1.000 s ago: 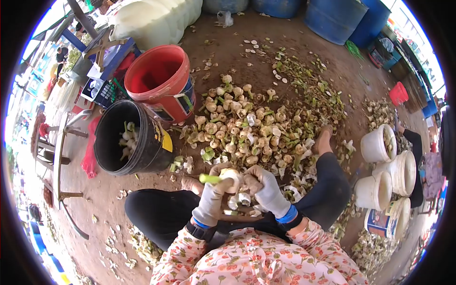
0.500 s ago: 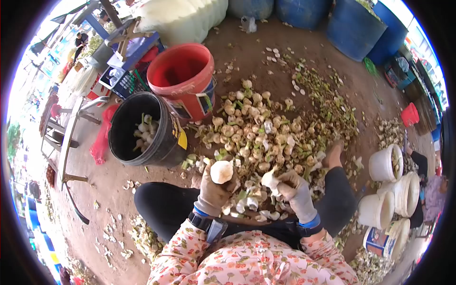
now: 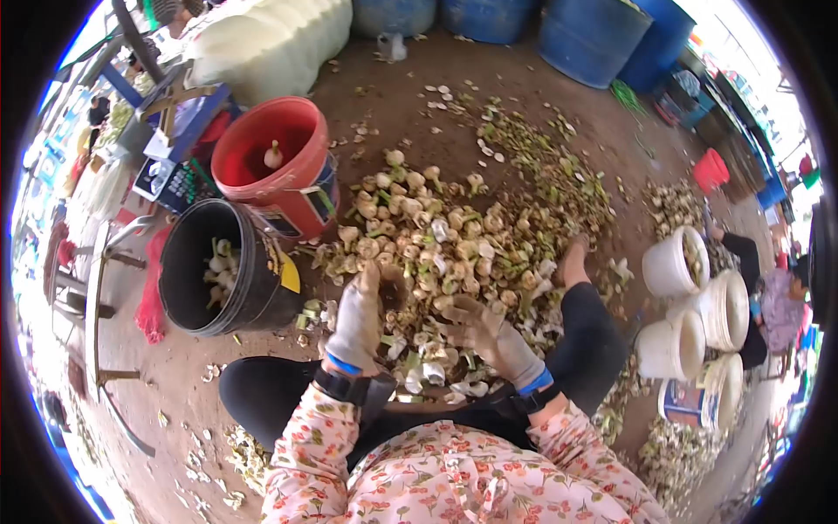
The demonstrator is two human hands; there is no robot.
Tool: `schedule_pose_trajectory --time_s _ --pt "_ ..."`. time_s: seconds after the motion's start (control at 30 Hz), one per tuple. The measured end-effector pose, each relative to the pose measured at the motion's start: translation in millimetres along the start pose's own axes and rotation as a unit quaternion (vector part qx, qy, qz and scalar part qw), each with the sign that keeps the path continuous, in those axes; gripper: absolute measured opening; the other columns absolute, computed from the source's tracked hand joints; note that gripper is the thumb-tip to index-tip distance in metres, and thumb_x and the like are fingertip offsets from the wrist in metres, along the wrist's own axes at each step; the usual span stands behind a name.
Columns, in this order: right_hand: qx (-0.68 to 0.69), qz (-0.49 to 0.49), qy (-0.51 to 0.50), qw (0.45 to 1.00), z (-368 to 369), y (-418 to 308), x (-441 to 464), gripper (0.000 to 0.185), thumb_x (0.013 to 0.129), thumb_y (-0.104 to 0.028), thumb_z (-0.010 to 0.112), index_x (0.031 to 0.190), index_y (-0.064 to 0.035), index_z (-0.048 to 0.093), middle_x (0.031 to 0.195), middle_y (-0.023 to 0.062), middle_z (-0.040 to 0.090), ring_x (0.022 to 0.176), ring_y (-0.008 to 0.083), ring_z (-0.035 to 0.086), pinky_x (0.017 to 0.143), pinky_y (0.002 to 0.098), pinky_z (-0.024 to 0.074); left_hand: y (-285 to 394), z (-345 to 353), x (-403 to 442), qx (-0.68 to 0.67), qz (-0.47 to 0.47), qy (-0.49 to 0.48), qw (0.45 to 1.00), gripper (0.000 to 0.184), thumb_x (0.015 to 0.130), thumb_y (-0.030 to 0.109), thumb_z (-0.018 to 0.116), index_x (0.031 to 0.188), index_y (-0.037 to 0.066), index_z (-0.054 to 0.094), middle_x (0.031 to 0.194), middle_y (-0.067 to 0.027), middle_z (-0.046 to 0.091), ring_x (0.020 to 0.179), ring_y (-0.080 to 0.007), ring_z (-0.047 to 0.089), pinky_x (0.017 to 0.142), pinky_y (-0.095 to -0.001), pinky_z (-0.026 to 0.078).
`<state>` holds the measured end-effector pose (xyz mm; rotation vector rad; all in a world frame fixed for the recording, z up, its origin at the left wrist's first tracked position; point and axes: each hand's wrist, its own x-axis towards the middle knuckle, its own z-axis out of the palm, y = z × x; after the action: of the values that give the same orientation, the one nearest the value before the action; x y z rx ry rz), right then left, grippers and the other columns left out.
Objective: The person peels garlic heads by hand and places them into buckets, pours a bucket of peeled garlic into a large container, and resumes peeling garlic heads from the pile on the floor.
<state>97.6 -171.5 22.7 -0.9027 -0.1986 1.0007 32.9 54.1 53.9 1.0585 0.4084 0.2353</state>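
Observation:
Both my hands wear pale, soiled work gloves. My left hand [image 3: 358,307] is held up near the black bucket's right side, fingers stretched forward, with nothing seen in it. My right hand [image 3: 491,337] has its fingers apart and empty, over the near edge of a heap of garlic bulbs [image 3: 419,229]. Inside the outline of the red bucket [image 3: 229,180] shows a single garlic bulb [image 3: 273,155]; whether it is in the air or resting I cannot tell. Several white, stalked bulbs [image 3: 223,271] lie in the black bucket [image 3: 175,297]. Loose white skins [image 3: 434,374] lie below my hands.
Green and brown trimmings [image 3: 559,166] spread beyond the heap. White buckets [image 3: 670,345] stand at right, near another person [image 3: 781,297]. Blue barrels [image 3: 594,44] line the back. At left are a metal-framed stand [image 3: 98,306] and a red mesh bag [image 3: 153,288].
The whitish garlic bulb has left my left hand, and a bulb now shows at the red bucket. My right hand has let go of the white skin and spread its fingers. The view has shifted.

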Motion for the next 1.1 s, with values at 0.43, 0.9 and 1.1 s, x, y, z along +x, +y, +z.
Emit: schedule_pose_trajectory --time_s 0.43,0.9,1.1 --pt "-0.131 -0.128 0.057 0.982 17.7 38.7 19.5 0.063 0.093 -0.048 0.042 0.138 -0.0054 0.03 0.127 0.0108 0.046 0.118 0.0207 0.044 0.1 0.033 0.0335 -74.4 51.1 -51.8 0.044 -0.052 -0.036 0.997 0.029 0.084 0.012 0.064 0.11 0.002 0.055 0.095 -0.0007 0.059 0.087 -0.0093 0.053 0.079 -0.0238 0.043" --pt "-0.343 0.121 0.071 0.929 -1.2 61.1 48.9 0.056 0.088 -0.023 0.056 0.135 0.0016 0.036 0.122 0.0121 0.052 0.108 0.0165 0.051 0.093 0.0274 0.0392 -78.0 -82.3 39.1 -0.141 -0.154 0.322 0.923 0.01 0.082 0.01 0.065 0.091 0.01 0.06 0.069 0.0005 0.057 0.056 -0.0111 0.053 0.048 -0.0245 0.043" --pt "-0.323 0.18 0.096 0.924 -30.8 68.0 74.2 0.04 0.088 -0.023 0.055 0.119 0.0027 0.053 0.11 0.0103 0.06 0.101 0.0164 0.056 0.09 0.027 0.0421 -122.4 -192.6 114.4 -0.107 -0.126 0.54 0.825 0.028 0.08 0.011 0.064 0.106 0.004 0.058 0.084 -0.0081 0.06 0.066 -0.0162 0.054 0.054 -0.0323 0.047"
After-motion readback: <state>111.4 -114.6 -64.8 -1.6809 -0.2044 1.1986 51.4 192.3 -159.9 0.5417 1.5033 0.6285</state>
